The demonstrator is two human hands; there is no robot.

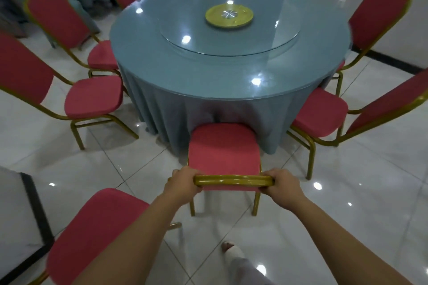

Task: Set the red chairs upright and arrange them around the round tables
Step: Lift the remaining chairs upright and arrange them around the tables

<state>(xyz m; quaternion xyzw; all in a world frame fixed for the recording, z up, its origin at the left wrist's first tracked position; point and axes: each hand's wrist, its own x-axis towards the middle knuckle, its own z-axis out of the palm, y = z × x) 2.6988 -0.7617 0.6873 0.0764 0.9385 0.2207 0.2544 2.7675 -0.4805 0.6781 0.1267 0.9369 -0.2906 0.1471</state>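
Note:
A red chair (223,148) with a gold frame stands upright right in front of me, its seat facing the round table (180,71). My left hand (183,184) grips the left end of its backrest top rail. My right hand (283,186) grips the right end. The front of the seat touches the table's blue-grey skirt. Several other red chairs ring the table, among them one at the near left (92,97) and one at the near right (322,111). Another red chair (92,233) is at my lower left, partly behind my left forearm.
A glass turntable (176,30) with a gold hub (229,16) sits on the table. The floor is glossy white tile. A dark-edged wall base (37,220) runs at the lower left. More draped tables stand at the far left. My foot (231,250) is below the chair.

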